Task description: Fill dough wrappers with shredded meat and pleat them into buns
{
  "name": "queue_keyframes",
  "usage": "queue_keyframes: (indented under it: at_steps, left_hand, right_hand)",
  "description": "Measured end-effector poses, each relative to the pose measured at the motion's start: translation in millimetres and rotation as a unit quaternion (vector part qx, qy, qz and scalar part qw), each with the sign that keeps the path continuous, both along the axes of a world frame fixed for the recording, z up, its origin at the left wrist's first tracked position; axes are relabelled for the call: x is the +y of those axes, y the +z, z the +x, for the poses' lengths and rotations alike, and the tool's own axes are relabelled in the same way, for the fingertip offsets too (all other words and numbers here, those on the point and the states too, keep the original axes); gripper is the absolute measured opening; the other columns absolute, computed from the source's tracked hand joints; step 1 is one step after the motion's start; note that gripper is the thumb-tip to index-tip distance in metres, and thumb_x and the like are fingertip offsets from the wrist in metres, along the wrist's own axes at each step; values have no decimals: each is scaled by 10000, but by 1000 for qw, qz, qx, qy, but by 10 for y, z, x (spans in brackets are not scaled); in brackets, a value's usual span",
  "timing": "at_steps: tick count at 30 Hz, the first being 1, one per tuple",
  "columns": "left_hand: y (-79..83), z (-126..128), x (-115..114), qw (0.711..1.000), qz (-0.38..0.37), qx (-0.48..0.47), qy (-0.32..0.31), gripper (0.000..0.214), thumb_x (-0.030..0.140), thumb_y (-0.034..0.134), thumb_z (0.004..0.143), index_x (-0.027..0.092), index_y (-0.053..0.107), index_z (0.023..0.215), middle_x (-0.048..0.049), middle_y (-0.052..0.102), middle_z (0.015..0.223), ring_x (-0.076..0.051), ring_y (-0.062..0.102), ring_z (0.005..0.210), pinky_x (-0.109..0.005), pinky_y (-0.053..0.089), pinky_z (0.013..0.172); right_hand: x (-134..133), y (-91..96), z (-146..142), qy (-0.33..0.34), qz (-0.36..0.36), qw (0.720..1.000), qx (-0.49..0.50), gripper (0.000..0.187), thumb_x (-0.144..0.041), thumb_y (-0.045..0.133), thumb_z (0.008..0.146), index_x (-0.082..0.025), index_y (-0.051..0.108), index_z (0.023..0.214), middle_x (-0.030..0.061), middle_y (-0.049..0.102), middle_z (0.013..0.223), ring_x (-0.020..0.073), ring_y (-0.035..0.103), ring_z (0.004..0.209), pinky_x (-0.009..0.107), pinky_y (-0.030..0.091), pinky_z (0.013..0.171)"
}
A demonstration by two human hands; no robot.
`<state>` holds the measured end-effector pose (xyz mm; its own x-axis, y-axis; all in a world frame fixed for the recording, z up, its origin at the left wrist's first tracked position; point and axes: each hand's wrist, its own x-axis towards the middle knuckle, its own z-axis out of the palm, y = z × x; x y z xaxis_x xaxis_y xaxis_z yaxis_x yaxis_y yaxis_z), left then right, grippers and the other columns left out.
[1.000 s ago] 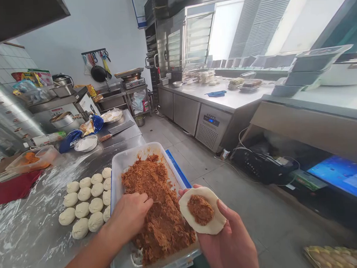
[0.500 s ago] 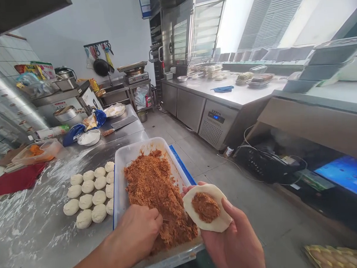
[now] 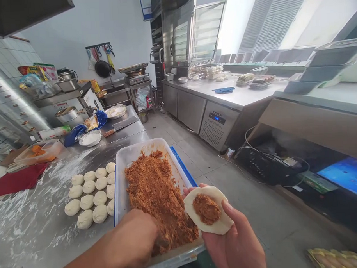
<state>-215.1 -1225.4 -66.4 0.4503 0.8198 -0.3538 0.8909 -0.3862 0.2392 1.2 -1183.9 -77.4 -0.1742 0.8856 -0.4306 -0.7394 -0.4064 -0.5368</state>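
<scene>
My left hand (image 3: 138,237) is closed and slightly blurred, low over the reddish-brown minced filling (image 3: 154,189). It grips a thin metal tool, mostly hidden by the fingers and the filling. That filling lies in a translucent plastic tub (image 3: 120,179). Beside the tub's right edge, my right hand (image 3: 232,241) is palm up, cradling a round dough wrapper (image 3: 217,227) with the thumb on its rim. A mound of filling (image 3: 207,209) sits in the middle of the wrapper. Several pleated buns (image 3: 86,201) stand in rows on the floured steel table, left of the tub.
Farther along the table (image 3: 30,237) are a cleaver (image 3: 124,124), a bowl of white powder (image 3: 90,138) and a red cloth (image 3: 19,180). Blue edging (image 3: 182,165) shows under the tub. Across the floor stands a steel counter (image 3: 192,106); an egg tray (image 3: 338,258) is low at right.
My left hand has drawn slightly left and down over the filling, its wrist turning. My right hand still holds the filled wrapper in nearly the same place.
</scene>
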Motion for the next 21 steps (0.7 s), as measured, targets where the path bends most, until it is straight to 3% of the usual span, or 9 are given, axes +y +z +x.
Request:
queue_keyframes:
  at_steps: [7,10,13,17,21]
  left_hand:
    - [296,-198,-27,991,-9,-112,71,363,107,517,894,335,770,1019,52,802,949,-153,746,897,-249,497,754]
    - [224,-183,-76,998,9,2,65,253,168,590,840,296,763,973,9,784,919,-222,752,808,-315,461,635]
    - [71,-101,-105,996,-8,89,13,178,206,626,827,230,751,951,-40,765,908,-260,739,725,-349,390,525]
    - [-23,-38,-85,993,-20,111,-28,168,184,593,880,191,742,957,-68,757,906,-262,734,729,-358,374,492]
    - [49,-90,1,995,-70,68,-25,119,180,641,871,209,746,917,-51,766,858,-216,725,703,-314,425,537]
  right_hand:
    - [-22,11,-3,5,-23,1000,-14,538,-536,851,665,-285,810,1140,86,808,1227,421,599,1337,575,450,1197]
    - [-18,-7,-7,6,-34,999,-27,520,-537,822,684,-295,810,1143,87,802,1252,413,603,1340,548,534,1120]
    - [10,2,-25,6,-71,996,-53,532,-554,758,699,-273,811,1147,122,803,1245,393,613,1342,474,599,1030]
    - [92,116,-113,-25,-192,977,-90,501,-515,678,688,-319,810,1130,97,819,1200,412,642,1299,535,617,997]
    - [152,165,-165,-43,-228,966,-118,522,-544,656,670,-319,809,1116,115,817,1203,436,658,1268,576,623,977]
